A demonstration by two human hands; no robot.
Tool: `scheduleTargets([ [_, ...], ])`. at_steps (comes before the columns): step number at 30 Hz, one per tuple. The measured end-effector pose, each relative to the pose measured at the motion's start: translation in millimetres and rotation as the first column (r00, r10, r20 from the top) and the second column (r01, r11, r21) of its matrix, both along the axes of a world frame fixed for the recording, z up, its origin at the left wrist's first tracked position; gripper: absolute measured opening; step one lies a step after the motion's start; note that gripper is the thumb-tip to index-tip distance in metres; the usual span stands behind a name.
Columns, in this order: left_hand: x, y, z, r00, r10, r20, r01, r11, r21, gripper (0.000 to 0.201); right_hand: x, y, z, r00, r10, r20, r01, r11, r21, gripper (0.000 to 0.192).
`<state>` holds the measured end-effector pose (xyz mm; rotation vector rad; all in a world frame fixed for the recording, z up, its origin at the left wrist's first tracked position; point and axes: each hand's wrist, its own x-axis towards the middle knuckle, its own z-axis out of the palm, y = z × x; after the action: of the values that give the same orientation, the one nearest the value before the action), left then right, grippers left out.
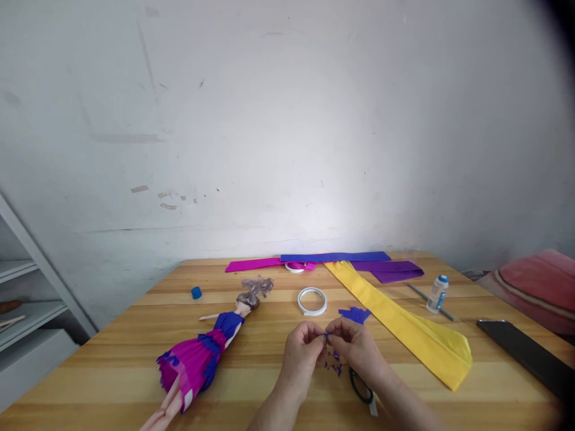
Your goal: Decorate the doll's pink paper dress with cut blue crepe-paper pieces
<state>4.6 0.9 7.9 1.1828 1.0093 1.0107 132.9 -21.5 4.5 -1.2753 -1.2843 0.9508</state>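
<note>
My left hand [305,350] and my right hand [353,344] meet at the fingertips over the table. Both pinch one small piece of blue crepe paper [326,336], mostly hidden by the fingers. Below them lie tiny blue paper scraps [333,364]. Partly under my right hand is a pair of scissors [360,386], its black handle loop showing. A larger cut piece of blue paper [356,315] rests just beyond my hands. To the left a doll [204,353] lies on its back, dressed in magenta and blue paper.
Behind my hands sits a roll of white tape [312,301]. Folded strips of yellow [399,323], purple [390,270], blue [336,257] and magenta paper [251,264] stretch across the back and right. A glue bottle [436,294], a grey pencil-like stick [422,292], a black flat object [525,353] and a blue cap [196,293] lie around.
</note>
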Motion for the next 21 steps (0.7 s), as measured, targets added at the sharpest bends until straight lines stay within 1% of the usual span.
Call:
scheduleTargets([
  [4, -0.4, -0.1, -0.5, 0.999, -0.013, 0.037, 0.013, 1.0, 0.016, 0.005, -0.1, -0.6, -0.1, 0.995, 0.014, -0.103, -0.014, 1.0, 0.001, 0.003],
  [8, -1.2, -0.7, -1.7, 0.994, -0.038, 0.105, 0.036, 0.999, 0.015, 0.007, 0.5, -1.5, 1.2, 0.971, 0.001, -0.24, -0.02, 0.997, -0.076, 0.003],
  [11, -2.0, -1.0, -2.8, 0.984, -0.054, 0.168, 0.053, 0.999, 0.01, 0.007, 1.1, -2.1, 2.4, 0.951, 0.005, -0.308, -0.044, 0.992, -0.121, 0.005],
  [16, -2.1, -1.2, -4.0, 0.972, -0.055, 0.23, 0.066, 0.997, -0.041, 0.01, 1.6, -2.3, 1.7, 0.931, 0.009, -0.366, -0.06, 0.99, -0.13, 0.006],
  [19, -2.0, -1.0, -3.8, 0.973, -0.056, 0.223, 0.068, 0.997, -0.045, 0.011, 1.4, -2.6, 2.1, 0.929, 0.009, -0.369, -0.06, 0.99, -0.126, 0.006],
  [21, -2.1, -0.8, -2.9, 0.98, -0.055, 0.192, 0.062, 0.998, -0.031, 0.011, 1.3, -2.9, 3.0, 0.931, 0.011, -0.364, -0.056, 0.992, -0.114, 0.006],
])
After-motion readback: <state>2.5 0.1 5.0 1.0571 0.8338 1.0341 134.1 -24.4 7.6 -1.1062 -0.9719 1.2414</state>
